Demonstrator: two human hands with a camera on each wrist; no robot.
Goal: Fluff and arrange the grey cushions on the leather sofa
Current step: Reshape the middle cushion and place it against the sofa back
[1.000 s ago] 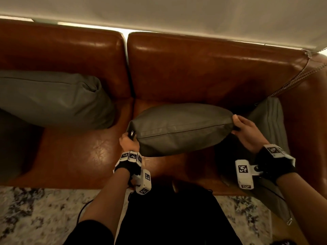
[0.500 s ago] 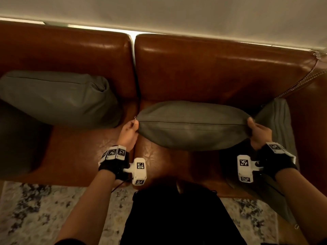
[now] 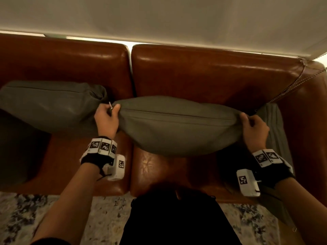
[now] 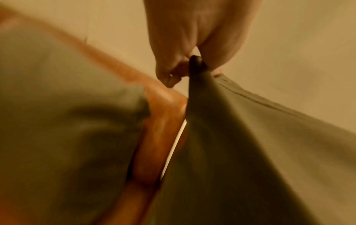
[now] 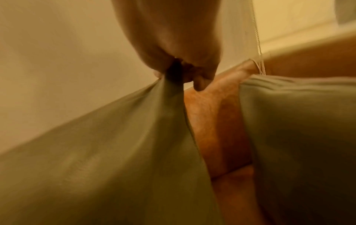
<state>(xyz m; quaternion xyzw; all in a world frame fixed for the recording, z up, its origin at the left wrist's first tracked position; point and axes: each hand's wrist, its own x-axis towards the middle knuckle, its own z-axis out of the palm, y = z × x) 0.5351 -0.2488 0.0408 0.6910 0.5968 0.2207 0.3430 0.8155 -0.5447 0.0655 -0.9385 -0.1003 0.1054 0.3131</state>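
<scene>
Grey cushion (image 3: 177, 128) held up by its two top corners over the leather sofa (image 3: 203, 75)

Left hand (image 3: 106, 121) and right hand (image 3: 254, 129) each pinch a corner; it sags softly, seemingly light, so corners give good hold for shaking.

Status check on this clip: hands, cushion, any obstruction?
Left hand pinches the middle cushion at its left corner, right hand at its right corner. Cushion held up off the sofa. Left cushion and right cushion crowd either side.
</scene>
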